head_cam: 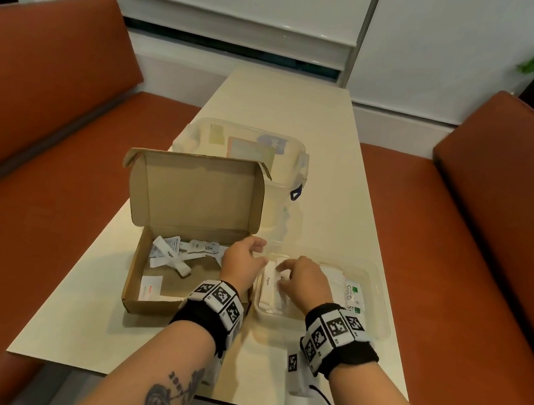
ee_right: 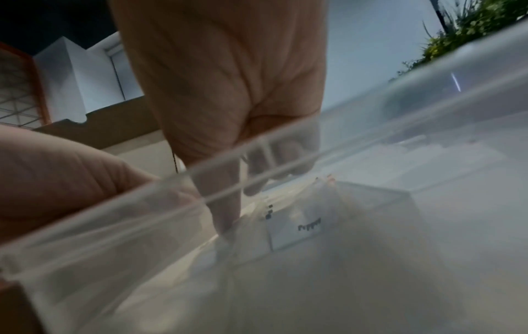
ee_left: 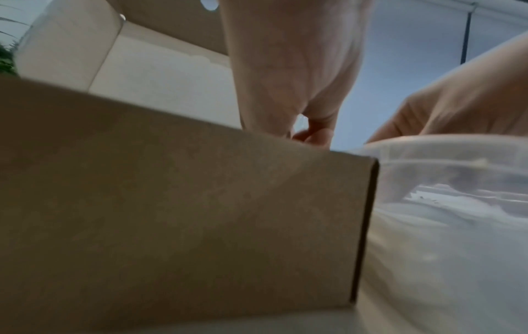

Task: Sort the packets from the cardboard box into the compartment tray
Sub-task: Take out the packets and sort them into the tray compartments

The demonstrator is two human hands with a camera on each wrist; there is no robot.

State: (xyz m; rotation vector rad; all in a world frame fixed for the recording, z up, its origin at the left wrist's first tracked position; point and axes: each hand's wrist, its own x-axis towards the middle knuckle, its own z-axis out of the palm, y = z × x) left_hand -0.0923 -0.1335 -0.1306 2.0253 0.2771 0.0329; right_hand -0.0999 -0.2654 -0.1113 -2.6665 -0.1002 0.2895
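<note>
The cardboard box (head_cam: 153, 303) and the clear compartment tray (head_cam: 378, 305) are sitting side by side on the bench (head_cam: 280, 107), likely to keep transfers short. White packets (head_cam: 169, 253) are lying loose in the box; others are lining the tray. The right hand (head_cam: 305, 282) is reaching into the tray, its grip unclear. The left hand (head_cam: 243, 261) is hovering at the box's edge, its grip released.

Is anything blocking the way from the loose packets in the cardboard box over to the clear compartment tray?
Only the left hand, which sits over the wall of the cardboard box facing the compartment tray. The packets lie uncovered, lid open.
</note>
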